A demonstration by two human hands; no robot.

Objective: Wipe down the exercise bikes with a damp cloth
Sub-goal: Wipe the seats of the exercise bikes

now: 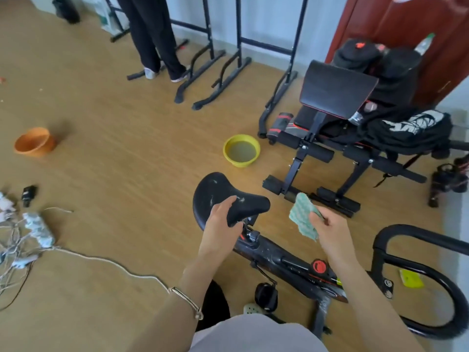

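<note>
The exercise bike lies low in front of me, its black frame running from the saddle down to the right. Its black saddle shows pale dust smears. My left hand grips the saddle's narrow front end from the side. My right hand holds a folded green-and-white patterned cloth just right of the saddle, not touching it. A red knob sits on the bike frame below my right wrist.
A yellow basin of murky water stands on the wood floor beyond the saddle. An orange basin is far left. A black weight bench with clothes fills the right. Cords trail at left. A person's legs stand by racks at back.
</note>
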